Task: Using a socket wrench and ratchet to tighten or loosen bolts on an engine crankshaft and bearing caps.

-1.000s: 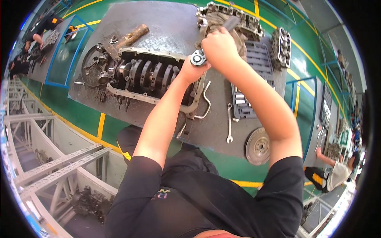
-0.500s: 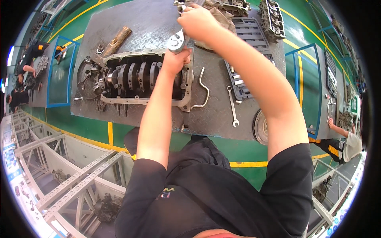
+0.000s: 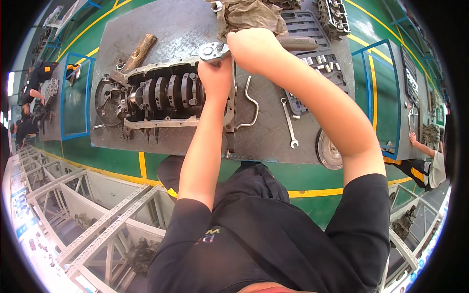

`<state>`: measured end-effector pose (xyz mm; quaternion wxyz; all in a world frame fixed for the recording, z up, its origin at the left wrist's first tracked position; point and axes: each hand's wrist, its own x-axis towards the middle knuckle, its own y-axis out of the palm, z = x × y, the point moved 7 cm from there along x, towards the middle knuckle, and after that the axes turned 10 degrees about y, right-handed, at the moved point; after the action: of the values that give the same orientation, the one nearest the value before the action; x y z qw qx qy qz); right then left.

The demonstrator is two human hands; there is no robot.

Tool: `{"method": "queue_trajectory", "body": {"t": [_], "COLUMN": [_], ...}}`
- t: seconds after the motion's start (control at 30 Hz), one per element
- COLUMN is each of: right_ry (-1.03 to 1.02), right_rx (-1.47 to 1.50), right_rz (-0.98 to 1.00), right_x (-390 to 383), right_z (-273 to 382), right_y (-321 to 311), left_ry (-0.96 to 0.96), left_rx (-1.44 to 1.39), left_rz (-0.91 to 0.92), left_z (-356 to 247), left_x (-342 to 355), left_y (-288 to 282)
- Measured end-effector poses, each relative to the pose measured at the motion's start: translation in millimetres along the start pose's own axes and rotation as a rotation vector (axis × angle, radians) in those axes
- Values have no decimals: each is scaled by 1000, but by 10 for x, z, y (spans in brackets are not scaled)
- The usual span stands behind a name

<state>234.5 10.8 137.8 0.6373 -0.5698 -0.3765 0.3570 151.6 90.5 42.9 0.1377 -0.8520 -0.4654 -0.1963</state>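
Observation:
My right hand [image 3: 251,49] is closed round a ratchet wrench [image 3: 211,51]. The wrench's round metal head points left and its long grey handle sticks out to the right past my wrist. Directly under that head, my left hand [image 3: 215,78] is a closed fist; what lies inside its fingers is hidden. Both hands are over the right end of an engine block [image 3: 168,122], which lies open side up with its crankshaft [image 3: 168,93] showing. My left forearm crosses the block's near rim. Where the wrench meets the block cannot be seen.
Right of the block lie a bent metal pipe [image 3: 254,105], a combination spanner [image 3: 289,122], a socket case [image 3: 337,75] and a round toothed disc [image 3: 330,151]. A brown cloth [image 3: 251,17], a cylinder head [image 3: 333,17] and a wooden stick [image 3: 140,51] are farther back. Other people work at both sides.
The ratchet handle has swung from pointing away to pointing right, and my right hand has come nearer with it. The cloth behind is more exposed. My left hand stays under the head.

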Motion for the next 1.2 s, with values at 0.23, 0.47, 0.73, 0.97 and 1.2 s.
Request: {"method": "queue_trajectory", "body": {"t": [0.23,0.47,0.73,0.97,1.2], "right_ry": [252,333,176,391,668], "right_rx": [191,206,-19,-20,-53], "right_rz": [36,22,-97,-158,-80], "right_x": [-362,-530,-216,-858,-1139], "right_z": [65,163,92,354,496], "right_y": [-61,-21,-601,-722,-390], "left_ry": [824,520,-276,-195,-349], "left_rx": [580,387,-302,-693,-636], "left_rz": [361,545,509,792,983], "left_z": [-117,39,-224,-646,-222], "left_x": [43,91,163,-91,-427], "left_y": [198,226,109,-42,174]}}
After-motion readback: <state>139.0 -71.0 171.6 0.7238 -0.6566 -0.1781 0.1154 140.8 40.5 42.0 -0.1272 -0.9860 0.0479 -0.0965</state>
